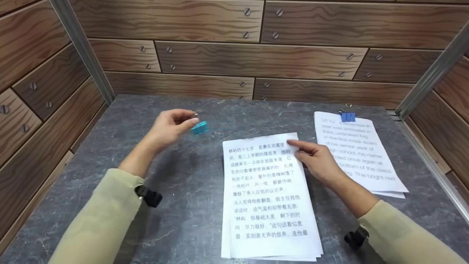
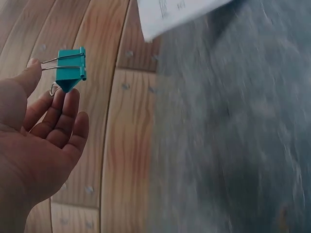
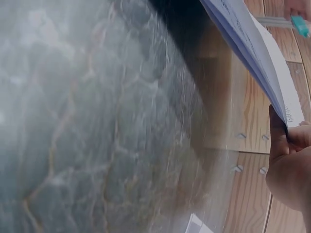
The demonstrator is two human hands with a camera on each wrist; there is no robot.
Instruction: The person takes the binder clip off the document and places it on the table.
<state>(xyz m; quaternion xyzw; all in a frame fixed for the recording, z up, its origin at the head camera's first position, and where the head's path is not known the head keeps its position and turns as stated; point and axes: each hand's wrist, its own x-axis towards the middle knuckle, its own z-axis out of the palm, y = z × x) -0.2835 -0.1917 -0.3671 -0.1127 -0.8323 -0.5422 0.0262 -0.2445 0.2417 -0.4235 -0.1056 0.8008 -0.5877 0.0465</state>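
Sleeves [image 1: 97, 218] flank the printed stack [image 1: 269, 205]; my right hand [image 1: 320, 161] pinches its right edge; left of it, my left hand [image 1: 169, 128] pinches a teal clip [image 1: 200, 128].

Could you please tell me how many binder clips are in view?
2: a teal binder clip held in the left hand, and a blue binder clip on the top edge of the English-printed sheets. Others could be hidden.

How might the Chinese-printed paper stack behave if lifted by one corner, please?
The paper stack would probably droop, as its thin sheets bow slightly. They may slide apart: nothing visible fastens them, and their bottom edges lie uneven.
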